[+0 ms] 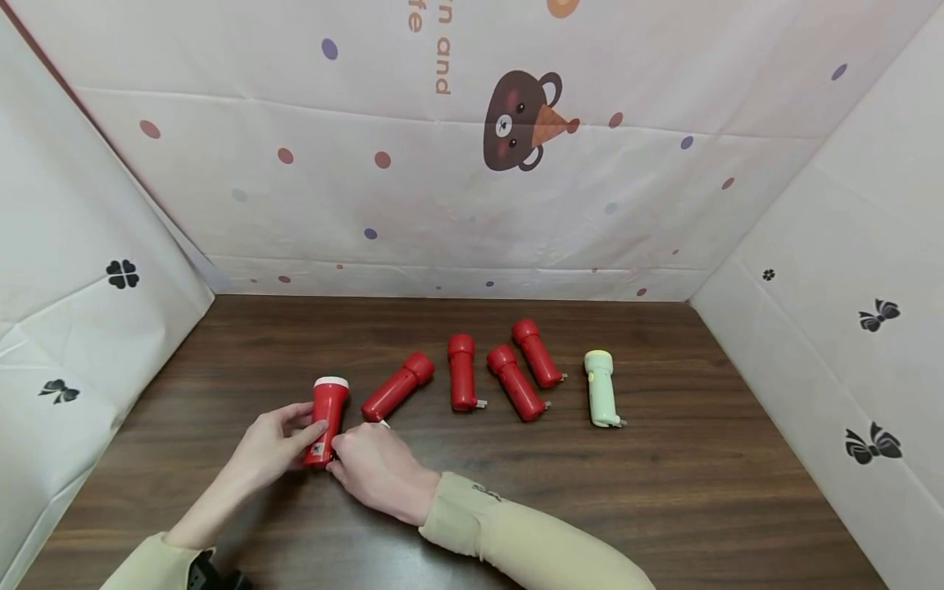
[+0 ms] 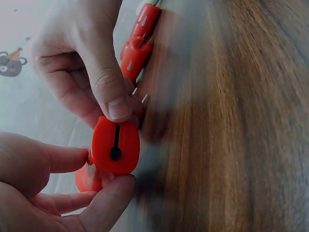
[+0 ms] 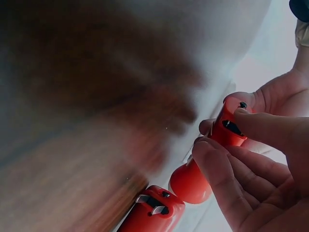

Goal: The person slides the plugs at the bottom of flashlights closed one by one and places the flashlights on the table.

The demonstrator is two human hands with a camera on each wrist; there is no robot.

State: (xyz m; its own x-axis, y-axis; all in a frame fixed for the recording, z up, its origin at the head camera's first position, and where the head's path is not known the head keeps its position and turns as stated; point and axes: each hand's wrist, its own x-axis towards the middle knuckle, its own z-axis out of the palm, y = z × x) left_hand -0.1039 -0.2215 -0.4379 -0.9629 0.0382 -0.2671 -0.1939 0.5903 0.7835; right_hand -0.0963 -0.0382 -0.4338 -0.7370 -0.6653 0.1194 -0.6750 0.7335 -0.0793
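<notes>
My left hand (image 1: 265, 447) holds a red flashlight (image 1: 330, 401) with a white rim, at the left of the table, its head pointing away from me. Thumb and fingers grip it from either side. My right hand (image 1: 385, 471) pinches its base end. In the left wrist view that base (image 2: 129, 150) faces the camera and shows a black slot, with the right thumb (image 2: 118, 107) at its edge. The right wrist view shows the right thumb on the base beside a black recess (image 3: 232, 127). Another red flashlight (image 1: 398, 388) lies just beyond the right hand.
Further right lie several red flashlights (image 1: 462, 373) with metal prongs sticking out at their bases, then a pale green flashlight (image 1: 601, 392). Printed cloth walls (image 1: 413, 205) enclose the wooden table (image 1: 664, 492) at the back and both sides.
</notes>
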